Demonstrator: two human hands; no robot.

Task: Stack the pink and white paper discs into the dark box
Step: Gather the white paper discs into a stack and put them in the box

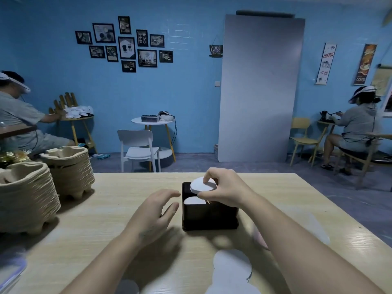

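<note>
R hand: fingers pinch white disc over dark box, mid-surface. L hand: fingers spread, holding nothing, just beside box. Second disc inside box.

A single head-worn wide-angle view looks forward and slightly down, close over the counter, taking in the blue room's far wall beyond.
</note>
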